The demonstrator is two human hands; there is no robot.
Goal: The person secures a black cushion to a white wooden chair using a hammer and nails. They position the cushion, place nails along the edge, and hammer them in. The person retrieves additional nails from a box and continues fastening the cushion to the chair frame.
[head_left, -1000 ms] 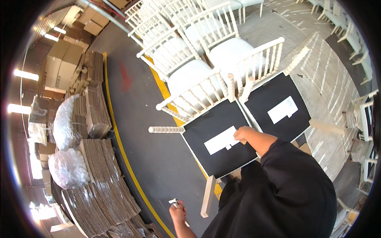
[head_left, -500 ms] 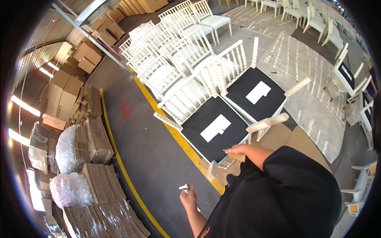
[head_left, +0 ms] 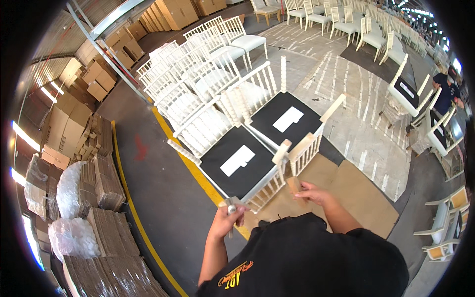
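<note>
Grey floor (head_left: 163,198): metal tool (head_left: 230,204) gripped by left hand (head_left: 223,221), wooden block (head_left: 295,186) by right hand (head_left: 315,193); chair (head_left: 217,157) could be dented by slip.

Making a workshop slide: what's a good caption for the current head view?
Tool in the left hand, brown block in the right hand, near two upturned chairs.

On the left, stacks of flat cardboard (head_left: 111,270) stand near a clear plastic bag (head_left: 73,237) with white filling. Brown boxes (head_left: 67,123) stand behind them. The grey floor (head_left: 166,198) has a red mark (head_left: 141,148).
</note>
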